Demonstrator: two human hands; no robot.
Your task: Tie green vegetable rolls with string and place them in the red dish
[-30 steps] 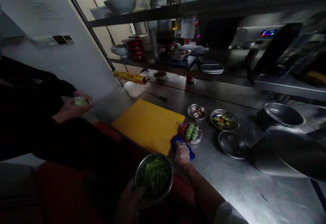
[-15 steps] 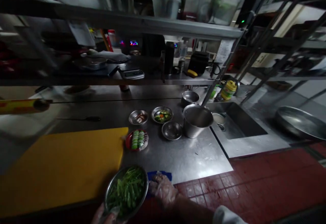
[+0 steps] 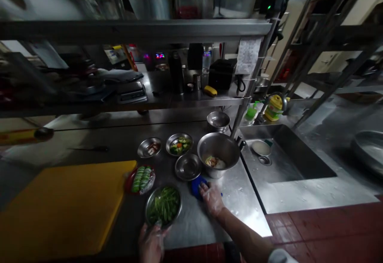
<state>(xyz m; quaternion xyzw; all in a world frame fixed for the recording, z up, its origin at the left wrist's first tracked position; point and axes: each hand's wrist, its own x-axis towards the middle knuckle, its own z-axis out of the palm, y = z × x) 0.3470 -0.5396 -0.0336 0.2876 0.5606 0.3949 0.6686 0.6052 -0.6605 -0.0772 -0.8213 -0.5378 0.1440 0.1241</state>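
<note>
My left hand point(image 3: 153, 239), in a clear plastic glove, grips the near rim of a metal bowl of cut green vegetables point(image 3: 164, 205) over the front of the steel counter. My right hand point(image 3: 212, 197), gloved too, presses its fingers onto a blue cloth point(image 3: 198, 187) on the counter. Just beyond the cloth stand a shallow metal bowl point(image 3: 188, 167) and a deep metal pot point(image 3: 220, 147) with some food at its bottom. Left of the vegetables, a red plate point(image 3: 129, 183) carries green wrapped rolls point(image 3: 141, 178).
A yellow cutting board point(image 3: 66, 207) covers the left side. Farther back are bowls of meat-like pieces point(image 3: 150, 148) and chopped vegetables point(image 3: 179, 145), plus another metal bowl point(image 3: 218, 120). A sink point(image 3: 287, 159) lies to the right. A steel shelf point(image 3: 134, 30) crosses above.
The bowl of greens has moved forward over the counter with my left hand. My right hand has carried the blue cloth forward to beside the pot. The view has shifted right.
</note>
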